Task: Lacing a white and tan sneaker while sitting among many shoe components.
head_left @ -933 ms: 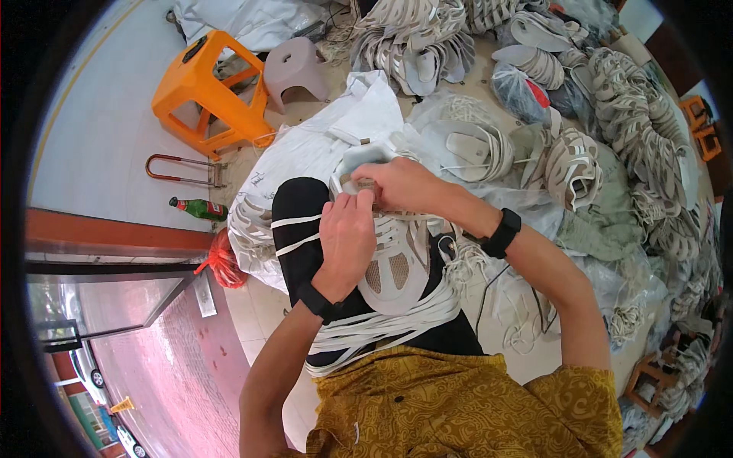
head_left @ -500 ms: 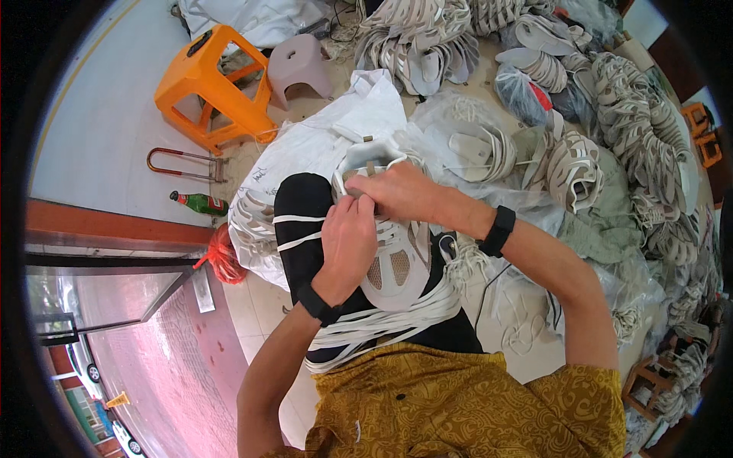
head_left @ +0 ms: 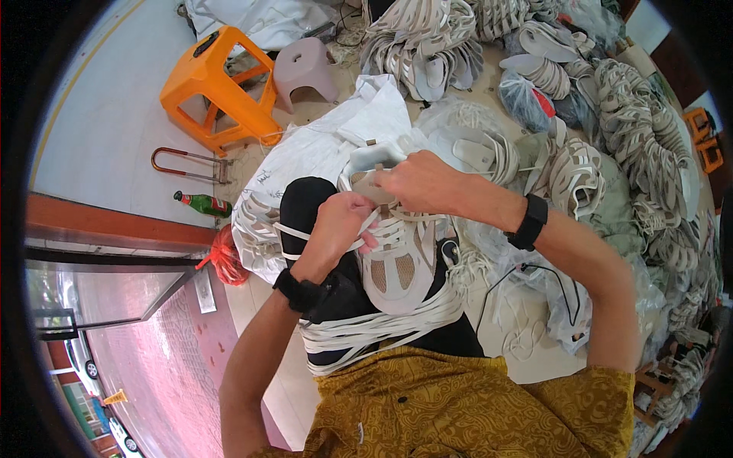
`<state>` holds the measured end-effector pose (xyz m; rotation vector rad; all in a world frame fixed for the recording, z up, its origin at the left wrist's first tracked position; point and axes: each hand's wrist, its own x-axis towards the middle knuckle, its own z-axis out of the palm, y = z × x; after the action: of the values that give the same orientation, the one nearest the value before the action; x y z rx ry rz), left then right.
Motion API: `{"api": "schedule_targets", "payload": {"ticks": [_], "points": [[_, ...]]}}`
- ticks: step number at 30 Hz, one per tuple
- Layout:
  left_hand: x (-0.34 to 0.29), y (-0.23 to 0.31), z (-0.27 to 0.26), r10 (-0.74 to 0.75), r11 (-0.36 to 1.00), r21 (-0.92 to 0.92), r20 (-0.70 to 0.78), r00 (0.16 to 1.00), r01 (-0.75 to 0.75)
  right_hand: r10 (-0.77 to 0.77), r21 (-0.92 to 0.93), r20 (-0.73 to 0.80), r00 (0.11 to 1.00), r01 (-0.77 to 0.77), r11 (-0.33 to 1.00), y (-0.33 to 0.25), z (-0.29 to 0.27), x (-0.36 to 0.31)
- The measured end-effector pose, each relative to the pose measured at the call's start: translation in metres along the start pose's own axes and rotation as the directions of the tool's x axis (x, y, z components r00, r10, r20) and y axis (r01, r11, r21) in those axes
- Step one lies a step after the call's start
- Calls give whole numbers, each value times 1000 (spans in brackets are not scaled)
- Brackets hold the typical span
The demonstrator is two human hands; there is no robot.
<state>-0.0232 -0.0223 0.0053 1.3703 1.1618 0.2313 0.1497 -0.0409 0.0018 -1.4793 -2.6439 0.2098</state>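
Note:
A white and beige sneaker (head_left: 398,284) lies across my lap, its toe toward me and its collar pointing away. White laces cross its front below my hands. My left hand (head_left: 340,225) is closed at the shoe's left side, pinching a white shoelace (head_left: 369,221). On the far part, my right hand (head_left: 420,185) is closed on the shoe's tongue by the opening; its fingertips are partly hidden. Many loose white laces (head_left: 389,330) lie in a bundle over my thighs, and one strand loops across my left knee.
A white sack (head_left: 328,122) spreads beyond my knees. Stacked shoe uppers (head_left: 641,114) cover the right and far floor, some in clear plastic. An orange stool (head_left: 221,88), a small grey stool (head_left: 304,69), a green bottle (head_left: 205,204) and a red bag (head_left: 224,256) stand at the left.
My left hand has moved slightly down and turned, with its fingers now away from the tongue. My right hand has shifted right and a little up, uncovering more of the laces.

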Motion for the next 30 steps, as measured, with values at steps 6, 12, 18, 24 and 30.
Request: {"api": "schedule_targets", "payload": {"ticks": [6,12,18,24,30], "points": [[7,1,6,307,514,835,34,951,-196,4,-1,-28,1000,-4,1000,2,16,-7],[5,-12,13,717,-129,934,320,620,-333,92,160,-60,994,-82,984,3,21,-12],[19,-8,5,717,-296,831,519,465,-471,121,233,-110,987,-93,968,4,25,-14],[26,-3,5,549,-370,805,592,590,-464,89,167,-139,986,-65,984,8,25,-10],[23,-2,6,578,-299,840,536,615,-452,67,263,-196,978,-13,965,11,26,-13]]}}
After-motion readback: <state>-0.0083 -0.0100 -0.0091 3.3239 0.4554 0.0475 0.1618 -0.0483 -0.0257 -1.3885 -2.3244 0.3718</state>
